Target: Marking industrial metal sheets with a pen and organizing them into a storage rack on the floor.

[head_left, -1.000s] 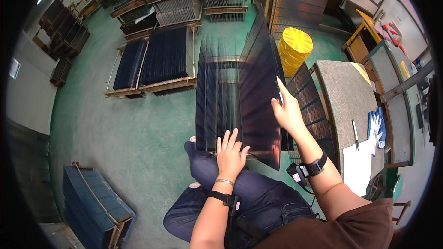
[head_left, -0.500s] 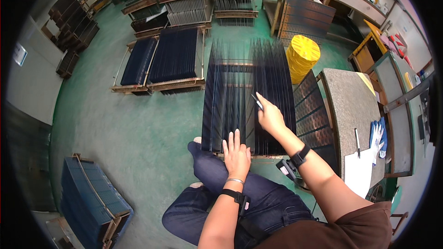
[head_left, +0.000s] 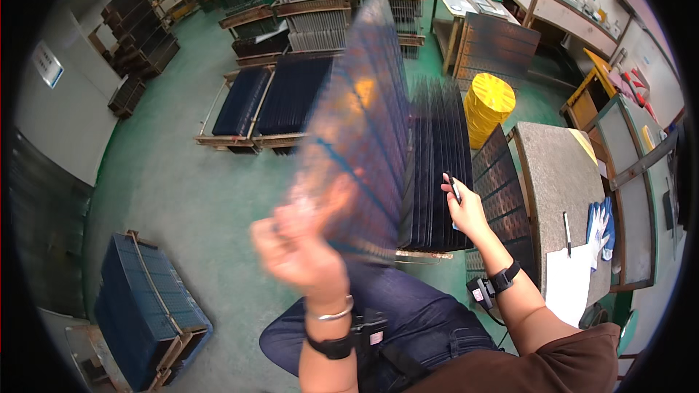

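My left hand (head_left: 302, 247), smeared by motion, grips the near left edge of a large thin panel (head_left: 364, 138). The panel looks like a circuit board sheet, copper-toned with dark blue strips, and it stands tilted up in front of me. What seems to be a mirror image of the hand shows on its shiny face. My right hand (head_left: 470, 212) is closed around a dark pen (head_left: 455, 189), over the front of a row of upright dark panels (head_left: 437, 167) in a rack (head_left: 426, 255). The raised panel hides the left part of that rack.
Right of the rack lean more panels (head_left: 502, 189) by a grey-topped table (head_left: 557, 175) with paper (head_left: 568, 280), another pen (head_left: 566, 229) and gloves (head_left: 601, 225). A yellow wrapped cylinder (head_left: 488, 105) stands behind. Loaded racks (head_left: 244, 102) stand far left, and a blue panel stack (head_left: 145, 298) near left.
My left hand has moved left and up from the rack's front, and a panel now rises tilted beside it. My right hand with the pen has shifted right and nearer.
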`<action>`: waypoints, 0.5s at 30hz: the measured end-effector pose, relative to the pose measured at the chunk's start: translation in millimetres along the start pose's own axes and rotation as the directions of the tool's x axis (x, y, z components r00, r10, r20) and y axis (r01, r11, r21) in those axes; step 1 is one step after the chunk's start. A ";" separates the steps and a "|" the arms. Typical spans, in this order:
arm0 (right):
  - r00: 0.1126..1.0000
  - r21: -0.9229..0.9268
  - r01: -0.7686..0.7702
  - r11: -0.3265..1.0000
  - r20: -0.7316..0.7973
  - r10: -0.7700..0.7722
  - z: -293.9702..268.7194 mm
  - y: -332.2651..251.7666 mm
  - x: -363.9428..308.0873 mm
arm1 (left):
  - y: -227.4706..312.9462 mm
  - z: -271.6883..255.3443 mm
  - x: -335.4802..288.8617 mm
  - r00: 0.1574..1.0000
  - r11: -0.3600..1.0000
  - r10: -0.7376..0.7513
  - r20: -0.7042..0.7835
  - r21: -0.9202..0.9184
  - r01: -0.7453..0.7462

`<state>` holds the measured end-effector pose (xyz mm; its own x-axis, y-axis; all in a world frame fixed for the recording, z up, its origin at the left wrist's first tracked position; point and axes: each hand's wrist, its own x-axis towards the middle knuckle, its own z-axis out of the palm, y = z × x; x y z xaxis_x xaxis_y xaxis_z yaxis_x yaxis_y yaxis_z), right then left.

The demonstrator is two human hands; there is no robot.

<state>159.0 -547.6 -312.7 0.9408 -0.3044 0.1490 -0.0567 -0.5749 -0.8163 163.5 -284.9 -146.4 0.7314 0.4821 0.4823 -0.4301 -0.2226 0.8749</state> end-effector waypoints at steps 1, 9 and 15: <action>0.998 0.066 -0.069 0.995 0.011 0.068 0.7 -0.4 2.2 | 22.4 -4.4 16.3 0.981 0.956 -0.157 -0.118 -0.266 0.121; 0.961 0.506 -0.277 0.817 0.162 0.225 2.8 -5.3 12.5 | 21.9 -160.2 49.2 0.900 0.645 -0.366 -0.236 -0.762 0.063; 0.694 0.766 -0.634 -0.105 0.503 -0.515 -25.5 -33.5 28.9 | -0.3 -202.0 22.8 0.857 0.642 -0.427 -0.287 -0.764 0.064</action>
<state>179.5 -556.5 -266.9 0.8499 0.4674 0.2433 -0.3343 0.8352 -0.4367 73.3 -102.7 -144.6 0.6588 0.7519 0.0269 -0.6338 0.5354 0.5583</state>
